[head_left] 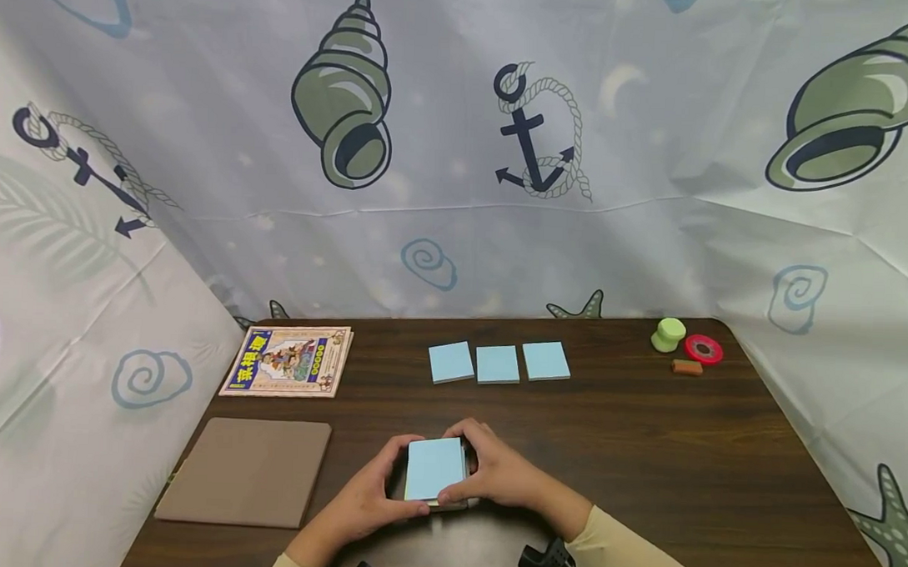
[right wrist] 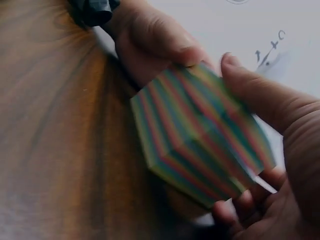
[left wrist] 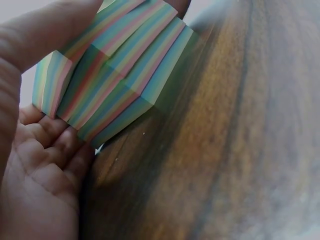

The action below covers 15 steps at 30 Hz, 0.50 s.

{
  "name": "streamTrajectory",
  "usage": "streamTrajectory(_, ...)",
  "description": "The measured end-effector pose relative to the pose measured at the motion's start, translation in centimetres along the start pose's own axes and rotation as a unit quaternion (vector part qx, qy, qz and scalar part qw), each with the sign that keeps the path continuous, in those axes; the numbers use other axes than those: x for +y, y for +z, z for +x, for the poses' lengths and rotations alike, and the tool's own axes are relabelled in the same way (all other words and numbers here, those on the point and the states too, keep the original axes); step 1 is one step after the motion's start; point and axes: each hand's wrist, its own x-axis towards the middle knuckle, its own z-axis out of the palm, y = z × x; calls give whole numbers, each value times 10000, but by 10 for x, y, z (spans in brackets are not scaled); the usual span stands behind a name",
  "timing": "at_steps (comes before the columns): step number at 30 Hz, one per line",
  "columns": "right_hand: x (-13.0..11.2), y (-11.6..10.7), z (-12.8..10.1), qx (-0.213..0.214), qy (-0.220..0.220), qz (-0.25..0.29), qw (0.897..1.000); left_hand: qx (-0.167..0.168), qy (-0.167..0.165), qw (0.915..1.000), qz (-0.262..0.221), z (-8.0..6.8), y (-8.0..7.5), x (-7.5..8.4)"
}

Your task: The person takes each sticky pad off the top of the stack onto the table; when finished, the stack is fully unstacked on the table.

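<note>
A thick stack of square sticky-note pads [head_left: 436, 468], light blue on top, is between my two hands near the front of the table. My left hand [head_left: 371, 497] grips its left side, thumb at the near corner and fingers at the far one. On the opposite side my right hand [head_left: 496, 468] grips it the same way. In the left wrist view the stack [left wrist: 120, 65] shows rainbow-striped edges, its layers slightly offset. The right wrist view has the striped stack [right wrist: 195, 135] blurred, with both hands around it. Whether it touches the table is unclear.
Three light-blue pads [head_left: 498, 364] lie in a row farther back. At left are a printed booklet [head_left: 289, 361] and a flat brown board [head_left: 245, 472]. A green knobbed piece [head_left: 668, 334], a red ring [head_left: 704, 349] and a small brown block [head_left: 687, 367] sit back right.
</note>
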Motion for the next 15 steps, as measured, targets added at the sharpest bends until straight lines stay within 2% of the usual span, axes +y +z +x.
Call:
streamTrajectory(4, 8, 2, -1, 24, 1, 716, 9974, -43, -252, 9997, 26, 1, 1, 2)
streamTrajectory(7, 9, 3, -1, 274, -138, 1092, 9935, -61, -516, 9986, 98, 2, 1, 2)
streamTrajectory(11, 10, 2, -2, 979, -830, 1185, 9846, -76, -705, 9974, 149, 3, 1, 3)
streamTrajectory(15, 16, -1, 0, 1647, -1622, 1086, 9668, -71, -707, 9973, 173, 3, 1, 4)
